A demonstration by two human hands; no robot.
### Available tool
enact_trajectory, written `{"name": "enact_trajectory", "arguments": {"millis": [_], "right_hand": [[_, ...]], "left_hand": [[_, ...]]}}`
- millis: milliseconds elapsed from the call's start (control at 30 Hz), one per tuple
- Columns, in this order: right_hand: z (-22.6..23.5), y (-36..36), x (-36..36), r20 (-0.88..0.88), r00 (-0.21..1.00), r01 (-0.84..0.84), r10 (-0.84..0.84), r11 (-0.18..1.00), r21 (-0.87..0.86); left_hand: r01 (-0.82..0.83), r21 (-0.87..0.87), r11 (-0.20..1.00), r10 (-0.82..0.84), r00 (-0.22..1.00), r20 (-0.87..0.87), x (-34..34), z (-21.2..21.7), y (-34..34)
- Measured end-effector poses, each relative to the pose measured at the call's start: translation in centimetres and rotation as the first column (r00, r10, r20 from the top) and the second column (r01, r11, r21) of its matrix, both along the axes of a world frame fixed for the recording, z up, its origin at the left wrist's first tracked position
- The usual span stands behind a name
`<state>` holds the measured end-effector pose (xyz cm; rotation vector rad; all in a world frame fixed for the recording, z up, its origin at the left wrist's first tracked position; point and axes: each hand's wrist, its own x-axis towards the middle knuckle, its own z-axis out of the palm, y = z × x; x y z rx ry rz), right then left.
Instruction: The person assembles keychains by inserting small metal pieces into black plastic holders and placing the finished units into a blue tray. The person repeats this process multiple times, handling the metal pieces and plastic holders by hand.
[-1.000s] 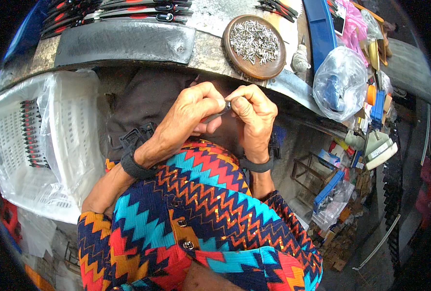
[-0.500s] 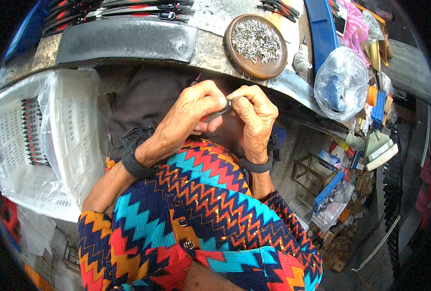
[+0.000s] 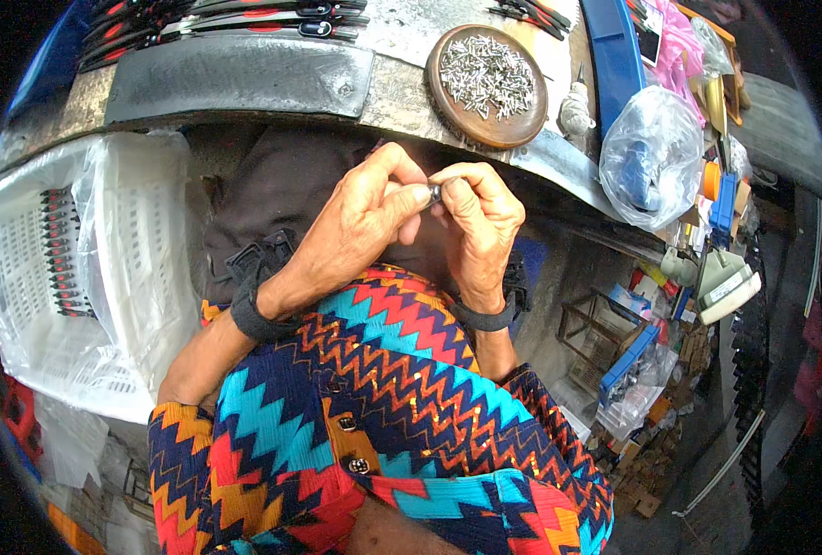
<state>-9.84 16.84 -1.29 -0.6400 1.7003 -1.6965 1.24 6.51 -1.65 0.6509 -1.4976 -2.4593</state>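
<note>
- Pinching a small dark piece in a closed grip, left hand and right hand together, nearer the body than the wooden bowl.
- Apparently partway through this piece; mostly hidden by the hands, so cannot tell how much remains.
- Perhaps done: red-and-black tools lined up in the white crate, far left of the bowl.
- Probably left: metal pins heaped inside the bowl.
- Right of the bowl: blue tray, clear bag.
- Nothing visibly blocking the piece.
</note>
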Motion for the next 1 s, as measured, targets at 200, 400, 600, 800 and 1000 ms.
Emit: {"name": "enact_trajectory", "arguments": {"millis": [200,400,600,800,1000], "right_hand": [[0.0,0.2,0.1,-0.015,1.000,0.015,-0.015,1.000,-0.020],[-0.1,0.2,0.5,-0.028,0.998,0.057,-0.058,0.998,-0.032],[-0.2,0.2,0.8,-0.100,0.994,0.046,-0.051,0.998,-0.046],[-0.3,0.1,1.0,-0.120,0.992,0.037,-0.047,0.996,-0.081],[-0.5,0.1,0.9,-0.053,0.998,0.022,-0.027,0.997,-0.080]], "left_hand": [[-0.044,-0.326,0.944,0.040,0.999,-0.020,0.1,0.1,0.3],[-0.127,-0.724,0.678,0.122,0.991,-0.060,-0.1,-0.2,0.9],[-0.166,-0.811,0.561,0.149,0.984,-0.098,0.1,-0.4,1.3],[-0.169,-0.859,0.483,0.133,0.984,-0.119,0.0,-0.4,1.3],[-0.146,-0.874,0.464,0.117,0.988,-0.103,0.0,-0.5,1.3]]}}
